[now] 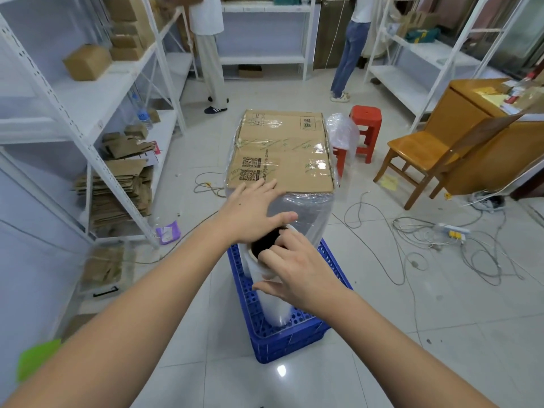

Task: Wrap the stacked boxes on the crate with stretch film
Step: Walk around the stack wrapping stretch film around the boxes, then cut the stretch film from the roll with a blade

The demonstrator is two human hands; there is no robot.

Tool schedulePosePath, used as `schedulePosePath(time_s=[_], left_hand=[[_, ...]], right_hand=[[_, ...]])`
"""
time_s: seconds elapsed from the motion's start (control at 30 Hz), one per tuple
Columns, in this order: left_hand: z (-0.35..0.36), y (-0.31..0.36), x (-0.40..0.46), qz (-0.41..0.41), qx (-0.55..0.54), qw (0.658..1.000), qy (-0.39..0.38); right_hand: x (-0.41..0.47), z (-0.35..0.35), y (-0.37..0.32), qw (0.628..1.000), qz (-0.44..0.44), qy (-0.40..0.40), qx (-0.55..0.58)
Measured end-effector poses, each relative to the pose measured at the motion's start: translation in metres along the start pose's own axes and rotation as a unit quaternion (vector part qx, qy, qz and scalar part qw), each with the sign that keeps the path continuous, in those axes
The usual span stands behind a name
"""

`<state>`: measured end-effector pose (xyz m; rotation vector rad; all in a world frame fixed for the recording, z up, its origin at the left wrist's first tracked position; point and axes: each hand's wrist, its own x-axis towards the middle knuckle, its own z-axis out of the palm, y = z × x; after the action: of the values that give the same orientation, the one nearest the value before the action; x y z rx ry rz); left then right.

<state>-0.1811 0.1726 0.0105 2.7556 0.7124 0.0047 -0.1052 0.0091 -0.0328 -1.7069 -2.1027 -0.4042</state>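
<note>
Crate: blue plastic crate (282, 340) with perforated walls, standing on the tiled floor (382, 319); the stacked boxes (282, 148) fill its far part and the roll of stretch film (272, 301) stands upright in the near end
Stacked boxes: brown cardboard, taped top with QR labels near the front edge; only the top box's lid shows bare
Film on the boxes: clear stretch film (306, 210) already covers the near face and the corners, wrinkled and glossy, reaching up to the top edge
Roll: white, with a dark hollow core at its upper end, tilted slightly toward the stack
Left hand: left hand (253, 210) lies flat, fingers straight and spread, on the front edge of the top box, thumb stretched out over the film-covered face; it grips nothing
Right hand: right hand (297, 266) holds the roll at its top, fingers curled over the rim of the core, thumb against the roll's side
Shelves: white metal shelving (88, 113) on the left holds small cardboard boxes and flattened cartons
Stool: red plastic stool (366, 128) beyond the stack, with a clear plastic bag (341, 134) just beside it
Chair: wooden chair (424, 160) to the right, cables (441, 245) loose on the floor near it
</note>
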Motion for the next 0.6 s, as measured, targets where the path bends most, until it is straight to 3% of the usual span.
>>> schedulePosePath(time_s=[0.23, 0.33, 0.47, 0.6], left_hand=[[0.012, 0.01, -0.002, -0.056, -0.007, 0.998, 0.011], [0.014, 0.018, -0.001, -0.096, -0.023, 0.995, 0.019], [0.018, 0.041, 0.003, -0.156, -0.072, 0.983, 0.065], [0.026, 0.057, 0.004, -0.203, -0.109, 0.966, 0.113]], right_hand=[[-0.038, -0.018, 0.014, 0.992, 0.024, 0.086, 0.094], [-0.077, -0.017, 0.04, 0.988, 0.062, 0.07, 0.122], [-0.139, 0.01, 0.085, 0.974, 0.148, -0.094, 0.146], [-0.178, 0.053, 0.121, 0.912, 0.202, -0.324, 0.152]])
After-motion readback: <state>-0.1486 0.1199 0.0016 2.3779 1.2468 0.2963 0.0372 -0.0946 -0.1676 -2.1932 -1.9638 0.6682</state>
